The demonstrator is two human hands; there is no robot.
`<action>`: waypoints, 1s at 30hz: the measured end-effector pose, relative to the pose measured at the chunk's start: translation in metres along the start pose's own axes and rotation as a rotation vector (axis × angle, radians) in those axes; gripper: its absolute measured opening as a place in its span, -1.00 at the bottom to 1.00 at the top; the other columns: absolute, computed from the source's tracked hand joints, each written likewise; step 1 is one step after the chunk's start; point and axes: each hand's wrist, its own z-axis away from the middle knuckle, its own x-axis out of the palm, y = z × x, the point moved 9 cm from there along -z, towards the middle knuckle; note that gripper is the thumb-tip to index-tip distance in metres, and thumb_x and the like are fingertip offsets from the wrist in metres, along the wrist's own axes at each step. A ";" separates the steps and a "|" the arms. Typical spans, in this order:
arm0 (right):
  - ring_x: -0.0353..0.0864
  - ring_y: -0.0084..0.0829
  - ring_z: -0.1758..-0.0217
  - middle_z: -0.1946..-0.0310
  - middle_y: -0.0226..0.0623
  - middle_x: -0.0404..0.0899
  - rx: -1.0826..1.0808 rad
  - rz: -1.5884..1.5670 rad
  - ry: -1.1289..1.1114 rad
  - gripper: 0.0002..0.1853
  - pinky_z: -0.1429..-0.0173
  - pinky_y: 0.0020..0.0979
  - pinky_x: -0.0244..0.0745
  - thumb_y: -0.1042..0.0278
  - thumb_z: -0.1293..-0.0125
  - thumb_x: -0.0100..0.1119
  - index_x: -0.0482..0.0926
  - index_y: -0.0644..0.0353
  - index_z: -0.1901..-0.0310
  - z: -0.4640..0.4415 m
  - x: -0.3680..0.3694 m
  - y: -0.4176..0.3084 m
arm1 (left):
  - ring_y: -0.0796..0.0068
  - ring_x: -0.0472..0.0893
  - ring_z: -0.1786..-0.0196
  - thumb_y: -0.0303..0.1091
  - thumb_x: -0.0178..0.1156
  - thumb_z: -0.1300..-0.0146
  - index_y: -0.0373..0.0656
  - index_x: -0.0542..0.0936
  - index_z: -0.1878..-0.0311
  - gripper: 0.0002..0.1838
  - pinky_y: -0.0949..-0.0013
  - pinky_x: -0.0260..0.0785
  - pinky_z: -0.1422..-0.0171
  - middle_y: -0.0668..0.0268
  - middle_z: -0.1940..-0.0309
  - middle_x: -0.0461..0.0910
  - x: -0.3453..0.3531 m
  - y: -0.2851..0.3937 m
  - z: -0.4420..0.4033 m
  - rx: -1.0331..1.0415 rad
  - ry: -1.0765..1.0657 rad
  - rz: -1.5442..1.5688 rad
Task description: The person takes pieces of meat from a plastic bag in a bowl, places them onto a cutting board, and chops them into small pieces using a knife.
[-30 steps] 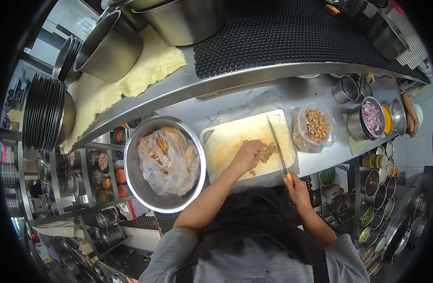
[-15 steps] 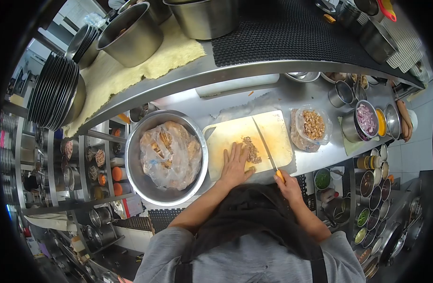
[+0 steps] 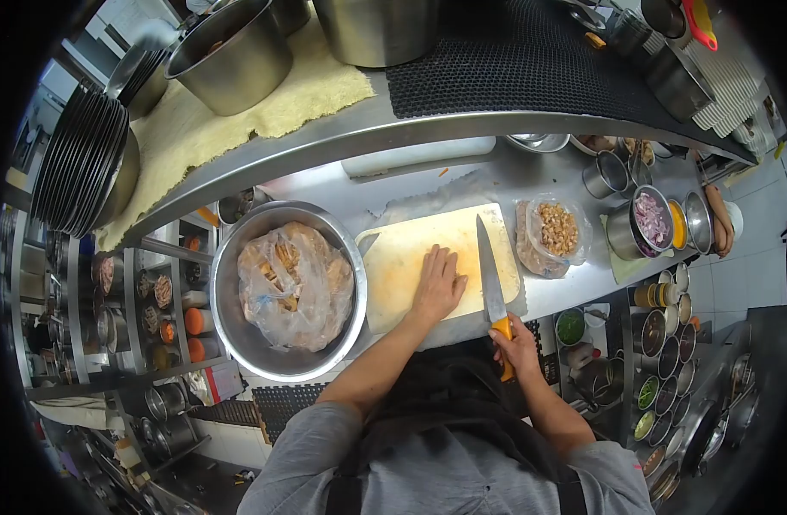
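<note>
Knife (image 3: 492, 283) is held in the right hand (image 3: 518, 343), with the fingers closed around the orange handle (image 3: 502, 327). The blade (image 3: 487, 257) is extended over the right part of the cutting board (image 3: 389, 275), pointed toward the far edge, with its broad face visible from above. Contact between blade and board cannot be confirmed. The left hand (image 3: 440, 292) is laid palm down over the middle of the board, fingers outstretched, with no object visibly grasped; whether anything is covered by the palm cannot be told.

A strip of board is exposed between the left hand and the blade. This gap should be preserved whenever the blade is shifted, and the left fingertips should be curled back before the edge is brought near them. The handle should be gripped firmly, and the board should be kept flat on the desk (image 3: 582, 281).

A metal bowl (image 3: 228, 313) containing a plastic bag (image 3: 312, 322) is positioned just beside the board on the left; a clear bag (image 3: 531, 257) of diced pieces (image 3: 557, 227) is positioned on the right. Both should be kept outside the blade's path.
</note>
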 end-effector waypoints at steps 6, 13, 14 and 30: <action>0.51 -0.55 0.66 0.47 -0.30 0.62 0.002 0.216 -0.158 -0.38 0.57 -0.46 0.44 0.27 -0.25 0.34 0.38 0.17 -0.32 -0.015 0.063 -0.009 | -0.27 0.31 -0.27 -0.45 0.15 -0.25 -0.45 0.39 -0.16 -0.56 -0.06 0.17 -0.39 -0.18 -0.20 0.31 -0.015 0.002 0.006 -0.135 0.275 0.008; 0.48 -0.57 0.67 0.50 -0.29 0.59 -0.094 0.299 -0.250 -0.39 0.57 -0.49 0.43 0.29 -0.27 0.33 0.37 0.19 -0.32 -0.019 0.079 -0.051 | -0.09 0.41 -0.23 -0.52 0.03 -0.32 -0.41 0.43 -0.14 -0.66 0.11 0.33 -0.30 -0.09 -0.21 0.35 -0.010 -0.031 0.009 -0.379 0.454 0.172; 0.52 -0.44 0.67 0.54 -0.18 0.60 -0.080 0.285 -0.231 -0.44 0.50 -0.38 0.48 0.26 -0.27 0.29 0.40 0.15 -0.29 -0.016 0.075 -0.059 | -0.04 0.46 -0.19 -0.54 0.03 -0.31 -0.37 0.47 -0.12 -0.68 0.15 0.37 -0.25 -0.03 -0.20 0.38 -0.009 -0.026 0.002 -0.366 0.497 0.179; 0.50 -0.55 0.68 0.48 -0.31 0.59 -0.196 -0.179 0.304 -0.44 0.59 -0.48 0.41 0.47 -0.25 0.23 0.37 0.27 -0.30 0.010 -0.122 -0.108 | 0.01 0.50 -0.09 -0.52 0.09 -0.26 -0.30 0.54 0.07 -0.81 0.17 0.36 -0.22 0.04 0.00 0.49 0.088 0.161 -0.174 -0.036 0.291 0.558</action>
